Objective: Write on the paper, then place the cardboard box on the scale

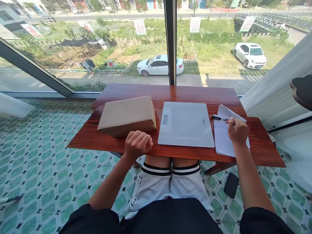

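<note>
My left hand (138, 143) is curled into a loose fist at the table's front edge, just in front of a closed cardboard box (128, 113); nothing shows in it. On the right, my right hand (238, 130) rests over a paper pad (224, 139) with its top sheet lifted and curling. Its fingers are closed at the right end of a black pen (215, 117), which lies almost level across the written page. Between box and pad lies a flat white scale (186, 125) with a small grey display, untouched by either hand.
The reddish-brown wooden table (195, 92) stands against a large window with a dark frame (172, 42). A black phone-like slab (231, 185) lies on the green tiled floor below the right side. White curtains (275, 78) hang at the right.
</note>
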{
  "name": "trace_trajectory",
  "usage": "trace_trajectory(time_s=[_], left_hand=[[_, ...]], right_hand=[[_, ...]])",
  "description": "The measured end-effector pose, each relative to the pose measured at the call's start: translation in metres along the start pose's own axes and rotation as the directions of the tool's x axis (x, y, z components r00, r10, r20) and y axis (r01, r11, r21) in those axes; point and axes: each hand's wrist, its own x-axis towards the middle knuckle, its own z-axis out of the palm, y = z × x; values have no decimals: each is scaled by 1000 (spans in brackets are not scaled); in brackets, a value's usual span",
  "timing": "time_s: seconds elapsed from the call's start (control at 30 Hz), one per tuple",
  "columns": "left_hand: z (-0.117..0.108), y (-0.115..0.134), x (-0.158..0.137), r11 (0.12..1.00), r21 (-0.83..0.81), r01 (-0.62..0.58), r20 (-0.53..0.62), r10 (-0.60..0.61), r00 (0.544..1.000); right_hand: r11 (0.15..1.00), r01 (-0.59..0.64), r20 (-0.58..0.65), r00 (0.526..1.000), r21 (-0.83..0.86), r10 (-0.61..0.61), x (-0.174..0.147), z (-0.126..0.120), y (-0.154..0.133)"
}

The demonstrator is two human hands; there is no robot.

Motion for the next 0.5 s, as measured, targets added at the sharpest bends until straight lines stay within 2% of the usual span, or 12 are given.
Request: trace_trajectory(time_s=[0.1,0.17,0.33,0.43,0.5], left_hand=[[3,-8,-15,997,29,73,9,-73,997],[7,-9,-20,995,19,98,56,-99,993],[14,-5,-21,987,-47,153,189,-141,972],[13,-3,-20,979,-89,182,205,-161,966],[11,-3,-21,980,-82,180,169,-165,972]], right_hand=[[994,98,-20,995,-45,-98,0,0,0],[976,188,-13,982,-111,-190,0,-1,-1],[869,432,35,899,-241,-437,4,-9,-11],[838,495,11,862,-228,-507,7,-16,-27],[849,501,-12,860,-166,-510,9,-21,-46]])
